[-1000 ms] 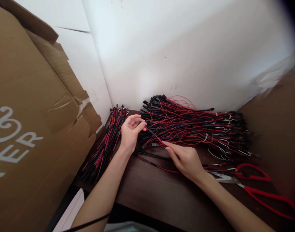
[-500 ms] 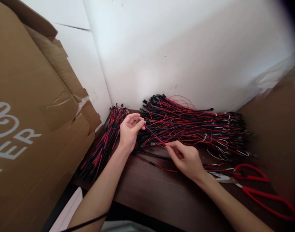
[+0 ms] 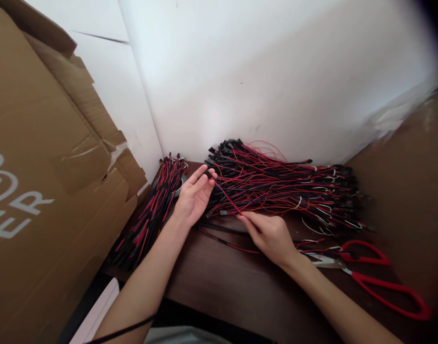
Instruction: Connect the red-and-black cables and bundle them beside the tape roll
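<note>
A large loose heap of red and black wires (image 3: 283, 188) with black connectors lies on the dark wooden table (image 3: 233, 286) against the white wall. My left hand (image 3: 194, 196) pinches the black connector end of one red and black wire (image 3: 229, 201) at the heap's left edge. My right hand (image 3: 269, 235) pinches the same wire lower down, so the wire runs taut between the two hands. A second, straighter bundle of wires (image 3: 152, 212) lies to the left of my left hand.
Red-handled scissors (image 3: 369, 272) lie on the table to the right of my right forearm. A few stray wires (image 3: 226, 243) rest under my hands. A big cardboard box (image 3: 43, 191) stands at the left. Brown cardboard (image 3: 412, 181) rises at the right.
My left hand has stretched its fingers and shifted slightly up along the wire's connector end. My right hand has closed its pinch on the wire and moved a little left.
</note>
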Action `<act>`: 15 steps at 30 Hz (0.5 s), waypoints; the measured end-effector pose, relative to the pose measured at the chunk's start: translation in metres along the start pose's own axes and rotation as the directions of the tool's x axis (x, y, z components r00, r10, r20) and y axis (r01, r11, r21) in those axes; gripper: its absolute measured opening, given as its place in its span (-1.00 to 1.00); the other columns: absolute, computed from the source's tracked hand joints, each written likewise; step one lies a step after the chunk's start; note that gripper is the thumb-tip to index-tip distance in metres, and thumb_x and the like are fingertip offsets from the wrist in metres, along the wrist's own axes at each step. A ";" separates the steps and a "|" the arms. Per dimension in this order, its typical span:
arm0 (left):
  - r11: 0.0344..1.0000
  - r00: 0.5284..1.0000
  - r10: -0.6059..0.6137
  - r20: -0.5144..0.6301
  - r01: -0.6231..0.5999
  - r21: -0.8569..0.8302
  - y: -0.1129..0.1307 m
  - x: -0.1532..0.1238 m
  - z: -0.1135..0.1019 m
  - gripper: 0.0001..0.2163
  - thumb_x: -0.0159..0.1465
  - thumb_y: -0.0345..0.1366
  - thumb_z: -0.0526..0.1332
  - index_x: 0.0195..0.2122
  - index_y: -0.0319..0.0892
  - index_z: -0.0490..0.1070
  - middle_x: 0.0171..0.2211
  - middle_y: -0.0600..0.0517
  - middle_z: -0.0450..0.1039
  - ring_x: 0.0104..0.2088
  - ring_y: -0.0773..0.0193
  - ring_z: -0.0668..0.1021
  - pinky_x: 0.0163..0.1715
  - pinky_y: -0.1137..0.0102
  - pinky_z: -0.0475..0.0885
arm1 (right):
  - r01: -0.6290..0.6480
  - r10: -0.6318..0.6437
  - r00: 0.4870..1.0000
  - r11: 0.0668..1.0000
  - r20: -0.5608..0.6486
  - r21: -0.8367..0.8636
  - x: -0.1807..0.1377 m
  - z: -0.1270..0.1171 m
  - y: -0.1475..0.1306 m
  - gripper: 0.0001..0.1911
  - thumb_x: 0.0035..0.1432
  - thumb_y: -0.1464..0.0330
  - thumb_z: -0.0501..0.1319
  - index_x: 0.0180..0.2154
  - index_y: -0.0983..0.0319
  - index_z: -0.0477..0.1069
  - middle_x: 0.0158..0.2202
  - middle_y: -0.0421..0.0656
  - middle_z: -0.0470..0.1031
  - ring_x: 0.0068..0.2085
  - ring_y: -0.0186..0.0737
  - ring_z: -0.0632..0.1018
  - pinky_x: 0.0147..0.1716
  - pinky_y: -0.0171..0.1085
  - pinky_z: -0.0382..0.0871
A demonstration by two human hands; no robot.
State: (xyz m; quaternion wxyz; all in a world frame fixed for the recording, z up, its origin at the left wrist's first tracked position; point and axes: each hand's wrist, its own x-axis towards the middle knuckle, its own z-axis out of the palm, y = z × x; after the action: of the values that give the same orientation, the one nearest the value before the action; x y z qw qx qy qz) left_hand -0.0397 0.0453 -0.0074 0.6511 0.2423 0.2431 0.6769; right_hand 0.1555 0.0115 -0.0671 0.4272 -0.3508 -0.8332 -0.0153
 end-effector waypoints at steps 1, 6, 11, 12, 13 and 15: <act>0.999 0.998 -0.054 0.015 0.054 0.004 0.001 -0.001 0.001 -0.82 0.21 -0.61 0.20 -0.25 -0.29 0.54 -0.28 -0.02 0.61 -0.27 0.40 0.63 -0.25 0.60 0.50 | -0.006 0.006 1.000 1.000 -0.009 -0.002 0.000 0.000 0.000 -0.79 0.31 0.40 0.12 -0.26 0.28 0.53 -0.36 -0.13 0.64 -0.45 -0.29 0.63 -0.44 -0.40 0.43; 0.970 0.978 -0.127 0.164 0.088 0.226 -0.001 -0.008 0.003 -0.87 0.27 -0.36 0.27 -0.22 -0.27 0.59 -0.18 -0.12 0.62 -0.22 0.27 0.63 -0.29 0.50 0.51 | -0.039 0.039 0.999 0.999 -0.038 -0.012 0.000 -0.001 0.001 -0.79 0.31 0.40 0.13 -0.26 0.29 0.54 -0.37 -0.11 0.64 -0.47 -0.28 0.63 -0.48 -0.38 0.41; 0.907 0.958 0.010 0.287 -0.129 0.400 -0.006 -0.009 0.001 -0.77 0.23 -0.17 0.32 -0.31 -0.26 0.61 -0.19 -0.17 0.61 -0.23 0.24 0.61 -0.36 0.50 0.47 | -0.063 0.063 0.998 0.998 0.011 0.006 0.001 -0.002 -0.001 -0.75 0.33 0.36 0.10 -0.25 0.26 0.56 -0.32 -0.10 0.64 -0.39 -0.24 0.65 -0.39 -0.35 0.47; 0.906 0.959 0.027 0.282 -0.143 0.398 -0.007 -0.009 0.001 -0.76 0.23 -0.15 0.31 -0.32 -0.26 0.61 -0.20 -0.16 0.61 -0.24 0.25 0.61 -0.37 0.50 0.47 | -0.065 0.065 0.998 0.998 0.024 0.014 0.001 -0.002 -0.001 -0.74 0.33 0.36 0.10 -0.23 0.25 0.56 -0.30 -0.09 0.64 -0.36 -0.23 0.65 -0.37 -0.34 0.48; 0.910 0.962 0.040 0.271 -0.147 0.388 -0.007 -0.008 0.000 -0.75 0.24 -0.14 0.30 -0.33 -0.26 0.60 -0.22 -0.15 0.61 -0.27 0.26 0.61 -0.37 0.49 0.47 | -0.069 0.068 0.997 0.997 0.035 0.021 0.001 -0.003 -0.001 -0.74 0.34 0.35 0.09 -0.21 0.24 0.56 -0.27 -0.09 0.64 -0.34 -0.23 0.65 -0.34 -0.34 0.49; 0.922 0.970 0.066 0.236 -0.150 0.357 -0.006 -0.007 -0.001 -0.75 0.26 -0.14 0.29 -0.35 -0.26 0.59 -0.25 -0.13 0.62 -0.30 0.27 0.62 -0.35 0.46 0.49 | -0.077 0.075 0.996 0.997 0.054 0.030 0.001 -0.003 -0.001 -0.72 0.34 0.34 0.09 -0.19 0.25 0.57 -0.25 -0.07 0.64 -0.35 -0.22 0.65 -0.34 -0.33 0.49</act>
State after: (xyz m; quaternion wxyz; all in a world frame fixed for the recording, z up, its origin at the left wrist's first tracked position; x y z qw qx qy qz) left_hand -0.0349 0.0384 -0.0122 0.5776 0.4476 0.2801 0.6226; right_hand 0.1568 0.0107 -0.0641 0.4109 -0.3756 -0.8304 0.0238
